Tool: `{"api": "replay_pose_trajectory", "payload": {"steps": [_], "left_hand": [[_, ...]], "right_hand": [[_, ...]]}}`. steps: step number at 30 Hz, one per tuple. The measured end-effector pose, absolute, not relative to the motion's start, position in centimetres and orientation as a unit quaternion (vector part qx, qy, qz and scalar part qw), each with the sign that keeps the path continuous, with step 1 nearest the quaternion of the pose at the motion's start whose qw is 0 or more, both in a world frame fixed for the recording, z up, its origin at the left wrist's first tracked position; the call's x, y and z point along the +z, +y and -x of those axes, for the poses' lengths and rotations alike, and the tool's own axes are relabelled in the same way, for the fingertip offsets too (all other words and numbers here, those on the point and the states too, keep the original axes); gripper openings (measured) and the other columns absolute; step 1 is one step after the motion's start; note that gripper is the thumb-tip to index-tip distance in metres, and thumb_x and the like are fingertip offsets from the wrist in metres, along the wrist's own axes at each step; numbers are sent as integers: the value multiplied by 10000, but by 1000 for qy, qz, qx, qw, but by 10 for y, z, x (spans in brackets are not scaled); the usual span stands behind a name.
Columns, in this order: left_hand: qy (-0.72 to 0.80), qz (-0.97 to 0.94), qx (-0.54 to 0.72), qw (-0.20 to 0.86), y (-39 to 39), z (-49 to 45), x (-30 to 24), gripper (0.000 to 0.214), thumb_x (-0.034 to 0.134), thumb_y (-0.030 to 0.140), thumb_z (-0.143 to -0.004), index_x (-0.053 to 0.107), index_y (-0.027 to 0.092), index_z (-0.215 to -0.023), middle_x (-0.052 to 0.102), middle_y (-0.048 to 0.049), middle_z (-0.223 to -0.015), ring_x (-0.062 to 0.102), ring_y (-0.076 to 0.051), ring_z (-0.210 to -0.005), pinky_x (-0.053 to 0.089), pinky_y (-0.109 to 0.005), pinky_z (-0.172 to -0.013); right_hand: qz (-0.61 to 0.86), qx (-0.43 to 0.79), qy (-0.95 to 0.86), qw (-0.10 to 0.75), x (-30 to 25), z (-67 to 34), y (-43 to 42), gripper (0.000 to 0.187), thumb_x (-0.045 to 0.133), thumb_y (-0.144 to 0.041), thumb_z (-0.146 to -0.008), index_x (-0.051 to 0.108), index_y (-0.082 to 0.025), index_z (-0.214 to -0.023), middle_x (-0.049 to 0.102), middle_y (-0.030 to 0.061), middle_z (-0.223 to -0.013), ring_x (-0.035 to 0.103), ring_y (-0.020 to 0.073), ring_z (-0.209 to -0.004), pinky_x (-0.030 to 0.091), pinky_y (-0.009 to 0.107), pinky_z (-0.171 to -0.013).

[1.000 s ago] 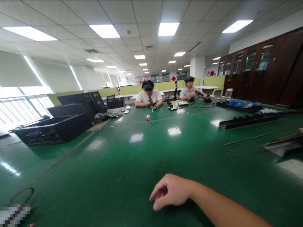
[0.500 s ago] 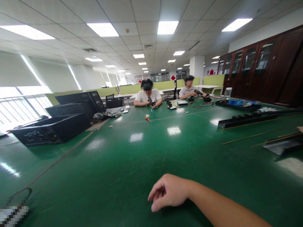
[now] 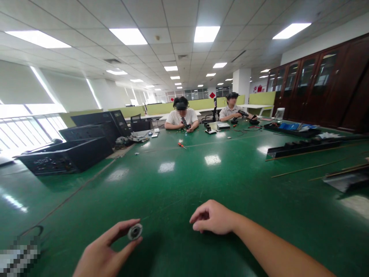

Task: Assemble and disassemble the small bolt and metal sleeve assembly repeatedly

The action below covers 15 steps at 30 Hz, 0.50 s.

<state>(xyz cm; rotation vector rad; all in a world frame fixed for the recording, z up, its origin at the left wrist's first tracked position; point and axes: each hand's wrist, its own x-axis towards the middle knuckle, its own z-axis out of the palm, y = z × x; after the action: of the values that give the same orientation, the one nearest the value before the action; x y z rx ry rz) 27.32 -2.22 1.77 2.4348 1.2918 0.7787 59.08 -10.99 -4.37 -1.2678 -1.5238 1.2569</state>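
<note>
round part pinched at seven o'clock

at nine o'clock, one black box-shaped case [image 3: 66, 161] sits on the glossy green bench [image 3: 161, 192]. at seven, the left hand [image 3: 102, 248] pinches a small grey round part with a dark hollow centre [image 3: 135, 232], its grip parted only the part's width; rim-holding probably leaves the face readable. near the dial's centre lies one orange-handled screwdriver [image 3: 181, 145]. at five, the right hand [image 3: 215, 217] is half curled, nothing visible inside, perhaps resting. count: two hands, one round part.
</note>
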Motion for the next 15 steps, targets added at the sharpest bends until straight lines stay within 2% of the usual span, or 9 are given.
{"api": "replay_pose_trajectory", "payload": {"steps": [2, 4, 9, 13, 15], "left_hand": [[391, -865, 245, 196, -27, -311, 21, 377, 717, 489, -756, 739, 251, -1048, 768, -53, -1025, 710, -286, -976, 560, -419, -925], [326, -885, 231, 238, -31, -347, 22, 308, 691, 375, -806, 730, 245, -1083, 749, -65, -1055, 693, -265, -991, 551, -399, -928], [230, -907, 223, 274, -31, -383, -2, 316, 643, 215, -846, 709, 261, -1151, 691, -63, -1039, 662, -217, -966, 537, -342, -886], [203, -902, 246, 291, -26, -375, -23, 342, 666, 196, -842, 670, 273, -1176, 685, -53, -1061, 657, -210, -971, 530, -327, -880], [207, -896, 265, 292, -24, -370, -25, 303, 694, 193, -825, 669, 257, -1120, 690, -44, -1019, 658, -204, -938, 529, -314, -858]], "right_hand": [[508, 464, -589, 424, -49, -599, -105, 325, 682, -152, -757, 724, -142, -1080, 699, 16, -780, 628, 111, -654, 498, 236, -678], [519, 425, -587, 453, -55, -603, -102, 424, 635, -67, -722, 691, -145, -1136, 703, 22, -851, 611, 98, -659, 488, 223, -671], [526, 373, -616, 452, -55, -601, -107, 623, 719, -114, -680, 595, -186, -1286, 677, 34, -996, 598, 102, -692, 473, 208, -629], [537, 347, -645, 419, -48, -596, -112, 505, 782, -188, -662, 669, -189, -1155, 691, 17, -922, 613, 132, -721, 465, 220, -638], [548, 330, -655, 402, -46, -595, -113, 432, 789, -213, -668, 695, -192, -1088, 694, 12, -898, 605, 135, -710, 451, 222, -629]]}}
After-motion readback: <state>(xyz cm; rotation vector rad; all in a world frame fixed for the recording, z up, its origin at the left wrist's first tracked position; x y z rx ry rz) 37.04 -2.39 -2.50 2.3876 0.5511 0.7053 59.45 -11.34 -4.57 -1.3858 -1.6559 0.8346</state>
